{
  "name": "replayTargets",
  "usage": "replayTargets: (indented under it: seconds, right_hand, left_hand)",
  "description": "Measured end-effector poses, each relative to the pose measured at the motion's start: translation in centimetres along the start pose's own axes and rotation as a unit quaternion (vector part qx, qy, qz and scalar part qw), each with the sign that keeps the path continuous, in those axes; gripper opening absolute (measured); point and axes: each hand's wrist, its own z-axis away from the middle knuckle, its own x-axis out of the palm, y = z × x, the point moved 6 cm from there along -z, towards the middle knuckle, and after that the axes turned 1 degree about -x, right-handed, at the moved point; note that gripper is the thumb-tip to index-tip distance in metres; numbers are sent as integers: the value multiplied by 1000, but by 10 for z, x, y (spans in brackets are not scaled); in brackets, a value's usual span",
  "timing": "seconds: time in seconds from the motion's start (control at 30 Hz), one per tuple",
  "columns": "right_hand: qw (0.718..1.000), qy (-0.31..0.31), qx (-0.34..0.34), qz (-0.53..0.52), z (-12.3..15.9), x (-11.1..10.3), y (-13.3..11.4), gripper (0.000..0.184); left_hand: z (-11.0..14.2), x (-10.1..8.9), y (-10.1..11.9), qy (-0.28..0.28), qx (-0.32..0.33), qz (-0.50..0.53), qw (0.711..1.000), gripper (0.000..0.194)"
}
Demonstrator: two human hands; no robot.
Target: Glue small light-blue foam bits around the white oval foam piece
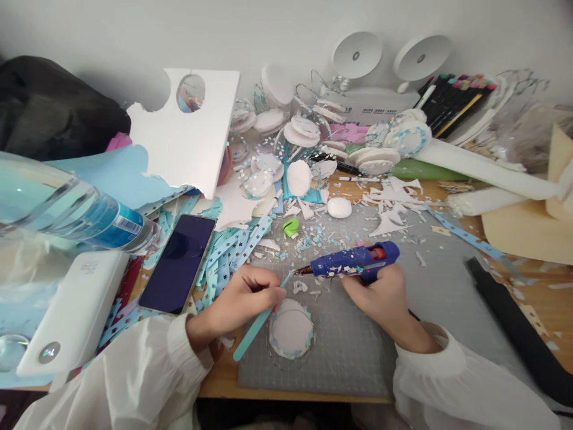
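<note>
My left hand [244,298] is closed around teal tweezers [251,337], their tips pointing up and to the right. Whether the tips pinch a small paper piece is too fine to tell. In my right hand [380,298] is a blue hot glue gun [340,263], speckled with paper bits. Its nozzle is at the tweezer tips, touching or nearly so. Below them, a round white disc [292,329] edged with pale blue and white bits lies on the grey cutting mat [349,352], with a thin clear ring around it.
A phone [178,263], a white power bank [74,310] and a water bottle [89,203] lie on the left. Blue paper strips [224,260] and scraps surround the mat. Decorated discs [304,131] crowd the back. A black strap-like object [514,322] is at right.
</note>
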Motion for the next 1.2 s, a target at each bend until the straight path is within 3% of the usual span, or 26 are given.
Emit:
replayTargets:
  seconds: [0.43, 0.63, 0.77, 0.87, 0.93, 1.07, 1.2]
  right_hand:
    - [997, 34, -63, 28, 1, 0, -4, 30]
    - [993, 72, -35, 92, 0, -9, 3, 13]
    - [979, 112, 72, 153, -7, -26, 27, 32]
    - [964, 148, 148, 161, -11, -52, 45, 35]
    - [961, 165, 162, 154, -10, -74, 52, 29]
    - [957, 135, 185, 180, 5, -106, 67, 18]
    - [951, 128, 188, 210, 31, -112, 88, 20]
  left_hand:
    - [0, 0, -3, -9, 5, -4, 1000, 31]
    - [1, 0, -2, -5, 5, -4, 1000, 30]
    - [1, 0, -1, 0, -3, 8, 1000, 30]
    - [0, -1, 0, 15, 2, 30, 999, 30]
    - [0, -2, 1, 23, 6, 41, 999, 30]
    - [0, -2, -2, 23, -1, 64, 998, 31]
    - [0, -2, -2, 31, 3, 78, 996, 30]
